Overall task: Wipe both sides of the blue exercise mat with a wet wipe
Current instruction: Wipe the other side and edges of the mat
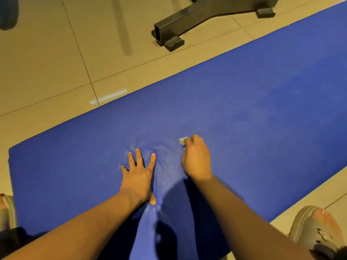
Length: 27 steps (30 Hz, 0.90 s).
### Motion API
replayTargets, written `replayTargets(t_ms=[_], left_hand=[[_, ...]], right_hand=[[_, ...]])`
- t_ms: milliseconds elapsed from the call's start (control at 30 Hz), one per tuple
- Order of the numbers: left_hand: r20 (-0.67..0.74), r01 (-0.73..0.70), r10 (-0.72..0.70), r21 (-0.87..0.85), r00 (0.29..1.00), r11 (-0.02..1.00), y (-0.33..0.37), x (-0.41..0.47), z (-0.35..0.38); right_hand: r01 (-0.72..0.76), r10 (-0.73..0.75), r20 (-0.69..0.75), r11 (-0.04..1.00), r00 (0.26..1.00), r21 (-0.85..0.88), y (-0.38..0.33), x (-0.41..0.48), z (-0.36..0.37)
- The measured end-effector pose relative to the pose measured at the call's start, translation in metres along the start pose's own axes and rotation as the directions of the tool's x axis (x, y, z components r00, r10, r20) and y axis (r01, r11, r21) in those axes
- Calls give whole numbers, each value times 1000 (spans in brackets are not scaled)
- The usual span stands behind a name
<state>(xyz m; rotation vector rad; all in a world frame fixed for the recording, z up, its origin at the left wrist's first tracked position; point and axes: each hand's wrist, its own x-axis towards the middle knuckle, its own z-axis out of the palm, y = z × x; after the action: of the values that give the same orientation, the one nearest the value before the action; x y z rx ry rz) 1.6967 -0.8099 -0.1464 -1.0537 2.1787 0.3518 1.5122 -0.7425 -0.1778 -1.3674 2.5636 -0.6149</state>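
- Head view: mat (244,109) is lying flat on the tiled floor (47,62), running from lower left to upper right of the frame, with its short end showing at the left.
- Left hand (138,177) is pressing on the mat at lower centre, fingers straight and spread, gripping nothing. The surface is dimpling and wrinkling round the fingertips and thumb.
- Right hand (196,158) is sitting just right of it, fingers curled round a bunched white wipe (183,140). Only a bit is poking out past the knuckles, touching the mat.
- Handling, my read: the mat is looking soft, spongy and light, floppy rather than stiff. It is likely to ruck under a hard rub, so pinning it with a flat hand is making sense.
- For flipping, taking hold at a long edge or a left-end corner is looking best.
- The wipe is looking limp and thin.
- Metal frame (197,17) is standing at top centre, apart from the mat. A sandal (315,229) is showing at lower right.
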Motion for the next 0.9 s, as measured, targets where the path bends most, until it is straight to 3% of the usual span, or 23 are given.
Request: replayTargets(t_ms=[100,167,367,467,567,700,833,900], left_hand=[[-3,4,-4,3,1000,1000,1,0,0],[2,3,-3,-2,1000,1000,0,1,-1],[13,0,0,1,1000,1000,0,1,-1],[-1,-1,1,21,1000,1000,1,0,-1],[-1,1,-1,20,1000,1000,2,-1,-1],[-2,3,-3,2,1000,1000,0,-1,-2],[-9,7,-7,-27,1000,1000,-1,0,0],[-10,3,-3,-30,1000,1000,-1,0,1]], right_hand=[[225,-223,137,974,965,-2,-20,-17,9],[270,-267,142,963,953,-1,-3,-6,3],[-105,99,-43,975,994,-194,96,56,-37],[-158,147,-61,943,987,-293,91,59,-34],[-51,52,-5,964,999,-260,45,28,-5],[130,-123,111,990,986,-59,-13,-33,35],[451,-461,179,887,869,99,-25,-70,45],[475,-478,227,877,848,72,-6,-54,32]])
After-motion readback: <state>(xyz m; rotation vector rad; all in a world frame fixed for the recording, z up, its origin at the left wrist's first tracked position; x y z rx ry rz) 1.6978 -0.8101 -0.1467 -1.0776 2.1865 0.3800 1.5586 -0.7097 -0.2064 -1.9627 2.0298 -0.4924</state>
